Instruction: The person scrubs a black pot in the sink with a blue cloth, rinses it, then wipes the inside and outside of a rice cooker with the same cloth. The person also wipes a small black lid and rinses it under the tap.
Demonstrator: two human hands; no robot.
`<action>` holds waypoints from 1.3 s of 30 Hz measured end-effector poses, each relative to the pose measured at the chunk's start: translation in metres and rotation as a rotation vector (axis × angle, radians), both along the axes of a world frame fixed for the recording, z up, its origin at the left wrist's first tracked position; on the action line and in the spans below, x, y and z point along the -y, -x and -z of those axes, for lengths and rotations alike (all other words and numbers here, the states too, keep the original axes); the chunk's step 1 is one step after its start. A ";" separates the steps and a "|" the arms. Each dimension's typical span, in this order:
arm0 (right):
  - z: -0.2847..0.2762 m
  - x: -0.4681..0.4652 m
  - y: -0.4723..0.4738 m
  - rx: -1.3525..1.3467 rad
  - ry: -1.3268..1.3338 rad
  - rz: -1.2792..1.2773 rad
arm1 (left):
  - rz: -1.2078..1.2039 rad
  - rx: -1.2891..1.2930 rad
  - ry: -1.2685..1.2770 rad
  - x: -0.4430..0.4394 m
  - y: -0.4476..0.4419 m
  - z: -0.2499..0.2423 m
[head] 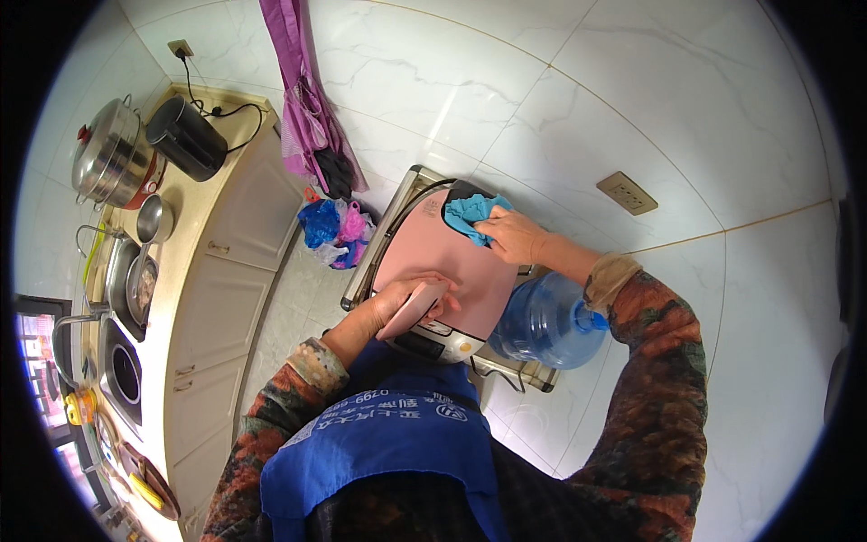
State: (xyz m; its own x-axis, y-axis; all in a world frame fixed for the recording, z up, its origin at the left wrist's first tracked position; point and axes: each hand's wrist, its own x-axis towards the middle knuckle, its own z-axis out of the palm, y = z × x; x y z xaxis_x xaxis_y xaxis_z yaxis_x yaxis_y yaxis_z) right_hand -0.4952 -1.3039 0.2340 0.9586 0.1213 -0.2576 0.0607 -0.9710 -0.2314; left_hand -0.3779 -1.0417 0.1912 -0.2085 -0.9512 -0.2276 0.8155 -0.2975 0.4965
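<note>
A pink electric appliance, apparently a rice cooker, stands on a metal-framed rack in front of me. My right hand presses a crumpled blue cloth onto the dark part at the far end of its lid. My left hand holds a thin pink plate, a cover-like piece tilted on its edge, above the near part of the lid. Some of the left fingers show behind this piece. A control panel lies at the appliance's near edge, just above my blue apron.
A large blue water bottle lies on its side right of the appliance. Plastic bags are at the rack's left, below a hanging purple cloth item. The left counter holds a steel steamer, a black jug-like vessel and a sink.
</note>
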 end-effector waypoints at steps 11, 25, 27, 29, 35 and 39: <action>-0.011 -0.014 -0.012 0.103 0.801 -0.415 | -0.005 0.011 -0.012 -0.001 0.000 0.001; -0.011 -0.021 -0.074 -0.472 0.293 0.039 | -0.064 -0.006 -0.041 -0.003 0.004 -0.001; -0.016 -0.020 -0.085 -0.648 0.092 0.373 | -0.065 -0.016 -0.044 -0.003 0.004 -0.001; -0.018 -0.016 -0.085 -0.690 -0.246 0.683 | -0.062 -0.020 -0.029 -0.002 0.004 0.000; 0.001 0.012 -0.078 -0.937 -1.219 1.244 | -0.056 -0.022 -0.001 -0.002 0.004 0.004; 0.017 0.011 -0.068 -0.730 -1.702 1.518 | -0.042 0.011 0.021 -0.001 0.004 0.003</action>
State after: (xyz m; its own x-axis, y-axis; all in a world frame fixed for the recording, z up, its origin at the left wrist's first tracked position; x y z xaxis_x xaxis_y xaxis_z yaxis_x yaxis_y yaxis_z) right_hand -0.4268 -1.3144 0.2167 0.3817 0.0887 -0.9200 -0.6418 0.7417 -0.1947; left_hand -0.3816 -1.0404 0.1879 -0.1656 -0.9636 -0.2097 0.8214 -0.2525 0.5114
